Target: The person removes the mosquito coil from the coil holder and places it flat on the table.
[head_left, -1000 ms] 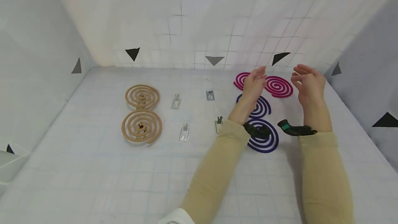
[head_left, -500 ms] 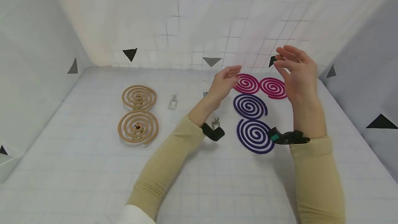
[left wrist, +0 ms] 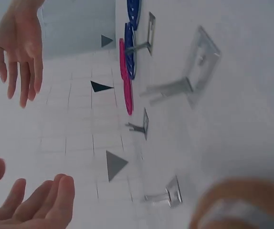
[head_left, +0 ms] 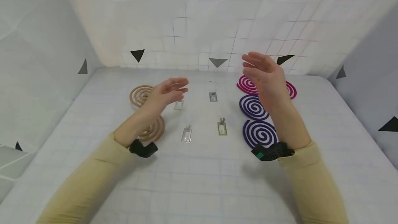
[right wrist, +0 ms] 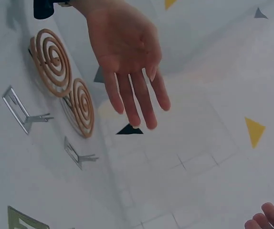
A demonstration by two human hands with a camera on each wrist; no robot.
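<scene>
My left hand (head_left: 164,96), fingers relaxed and holding nothing, hovers over two tan mosquito coils, a far one (head_left: 132,96) and a near one (head_left: 162,127) that the wrist partly hides. In the right wrist view these coils sit raised on stands. Also bare, my right hand (head_left: 264,75) is raised with loosely bent fingers. It overlaps a pair of pink coils (head_left: 247,83) in the head view. Closer to me lie two dark purple coils, one (head_left: 254,107) behind the other (head_left: 262,134). Between the hands stand small metal coil stands, including a greenish one (head_left: 222,132) and a silver one (head_left: 186,136).
Two more metal stands, one dark grey (head_left: 212,97) and one silver (head_left: 178,105), sit farther back. White walls (head_left: 217,16) with black, grey and yellow triangle markers enclose the gridded white table (head_left: 192,182) at the back and sides.
My left hand has swept left from above the pink and purple coils to the tan coils. The right hand has risen and shifted left. The coils stay where they were.
</scene>
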